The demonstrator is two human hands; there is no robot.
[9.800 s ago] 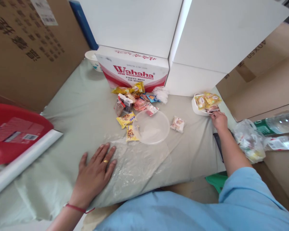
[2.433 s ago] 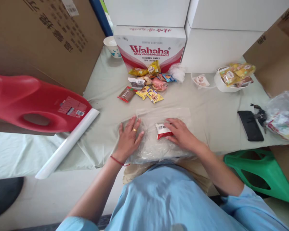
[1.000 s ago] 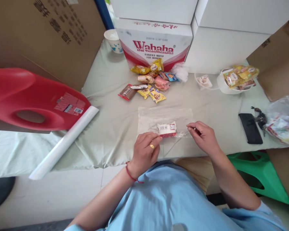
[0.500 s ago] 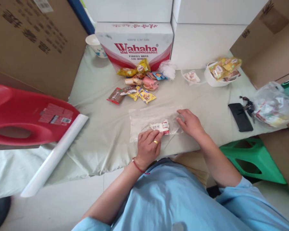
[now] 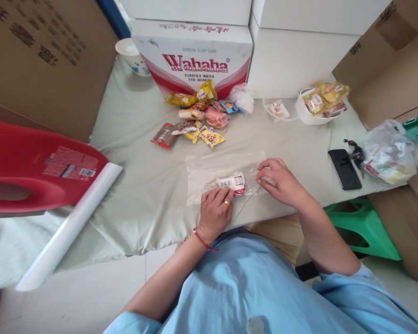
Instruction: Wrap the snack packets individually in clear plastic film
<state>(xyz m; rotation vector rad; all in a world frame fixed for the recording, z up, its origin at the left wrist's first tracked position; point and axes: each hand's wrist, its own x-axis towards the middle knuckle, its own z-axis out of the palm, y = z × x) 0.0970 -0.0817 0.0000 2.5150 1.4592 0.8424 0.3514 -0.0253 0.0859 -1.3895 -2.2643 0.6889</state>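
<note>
The little snack (image 5: 234, 180) touches the left grip (image 5: 214, 208), the right grip (image 5: 280, 180) curls at the clear plastic (image 5: 200, 174) near it, I can't tell if either pinches, and this smoothing-looking step calls for a gentle touch next.

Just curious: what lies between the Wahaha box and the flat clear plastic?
The head view shows a heap of wrapped snacks, then bare tablecloth before the clear plastic.

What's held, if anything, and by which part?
Left grip touches the packet at its near edge; right grip, the clear plastic at its right end. Whether they hold cannot be told.
</note>
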